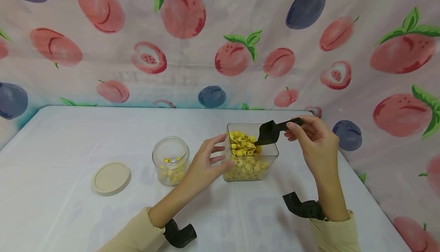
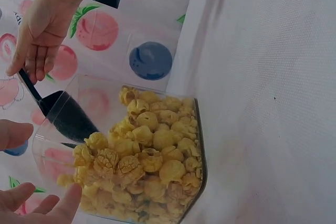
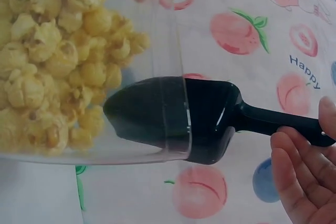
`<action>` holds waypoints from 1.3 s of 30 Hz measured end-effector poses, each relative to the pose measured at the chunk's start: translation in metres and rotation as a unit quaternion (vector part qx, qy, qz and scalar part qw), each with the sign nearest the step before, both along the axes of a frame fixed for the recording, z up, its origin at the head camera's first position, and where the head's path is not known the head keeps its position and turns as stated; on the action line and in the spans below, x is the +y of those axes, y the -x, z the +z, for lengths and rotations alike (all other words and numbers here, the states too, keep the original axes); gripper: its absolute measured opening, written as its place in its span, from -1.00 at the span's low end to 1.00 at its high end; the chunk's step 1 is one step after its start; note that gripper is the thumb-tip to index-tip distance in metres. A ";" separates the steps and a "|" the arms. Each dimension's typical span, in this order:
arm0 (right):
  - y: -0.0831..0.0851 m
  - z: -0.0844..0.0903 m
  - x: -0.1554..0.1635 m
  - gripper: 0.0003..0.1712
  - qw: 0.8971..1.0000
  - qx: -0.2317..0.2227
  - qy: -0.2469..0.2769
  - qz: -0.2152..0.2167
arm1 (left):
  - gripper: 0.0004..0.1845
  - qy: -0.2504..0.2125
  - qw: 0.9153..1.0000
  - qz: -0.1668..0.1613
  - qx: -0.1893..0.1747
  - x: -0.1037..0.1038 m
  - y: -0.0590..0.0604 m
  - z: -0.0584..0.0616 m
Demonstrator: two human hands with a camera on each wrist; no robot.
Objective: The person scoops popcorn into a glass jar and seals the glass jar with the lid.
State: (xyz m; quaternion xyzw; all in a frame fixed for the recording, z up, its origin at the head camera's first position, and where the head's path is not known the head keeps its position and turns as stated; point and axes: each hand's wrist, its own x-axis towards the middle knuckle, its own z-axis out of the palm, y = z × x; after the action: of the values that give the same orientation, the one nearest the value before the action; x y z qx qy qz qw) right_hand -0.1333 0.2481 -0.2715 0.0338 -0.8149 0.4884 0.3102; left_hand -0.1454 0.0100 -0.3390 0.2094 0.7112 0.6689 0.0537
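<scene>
While gripping the black scoop (image 1: 271,131) by its handle, right hand (image 1: 316,143) up at the right rim of the clear square container (image 1: 271,156), fingers curled round the handle end, thumb side hidden in head view. Scoop bowl tipped down over the rim, its tip dipping in among the yellow popcorn (image 1: 242,145); in right wrist view scoop (image 3: 178,119) half behind the clear wall, no popcorn seen in the bowl, fingers (image 3: 294,182) bunched close under the handle. Left hand (image 1: 204,164) against the container's left wall, fingers spread and lightly bent, fingertips touching the plastic, thumb low near the base; in left wrist view only fingertips (image 2: 50,203) at the frame edge, touching the wall. Container standing on the white table (image 1: 68,137), right of centre, popcorn heaped toward its left side (image 2: 152,150). Just left of it, apart, a small round glass jar (image 1: 170,160), open, a little popcorn at the bottom. Further left, flat on the table, a round beige lid (image 1: 111,178). Fruit-print cloth (image 1: 220,42) behind and at right.
</scene>
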 end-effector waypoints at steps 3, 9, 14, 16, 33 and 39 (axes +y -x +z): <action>0.001 -0.001 -0.001 -0.79 1.000 -0.002 -0.016 0.008 | -0.29 0.005 1.000 0.004 -0.006 0.002 0.000 -0.001; 0.002 -0.005 -0.004 -0.79 0.999 -0.010 -0.039 0.011 | -0.28 0.009 1.000 0.002 -0.012 0.005 0.000 -0.004; 0.004 -0.009 -0.007 -0.77 0.997 -0.018 -0.072 0.004 | -0.29 0.008 1.000 -0.005 -0.024 0.005 0.000 -0.005; 0.006 -0.012 -0.007 -0.77 0.997 -0.017 -0.070 0.009 | -0.30 0.009 1.000 -0.007 -0.025 0.005 0.001 -0.006; 0.021 -0.027 0.013 -0.73 0.989 -0.071 0.085 0.097 | -0.36 0.014 1.000 0.007 -0.017 0.008 0.001 -0.010; 0.023 -0.030 0.018 -0.74 0.978 -0.073 0.155 0.117 | -0.36 0.013 1.000 0.007 -0.016 0.009 0.002 -0.012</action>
State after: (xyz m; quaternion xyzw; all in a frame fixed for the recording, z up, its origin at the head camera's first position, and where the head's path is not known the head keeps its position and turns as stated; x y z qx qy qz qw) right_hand -0.1558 0.2661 -0.3010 0.0451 -0.7403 0.6425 0.1925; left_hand -0.1471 0.0195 -0.3510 0.1927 0.7202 0.6636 0.0627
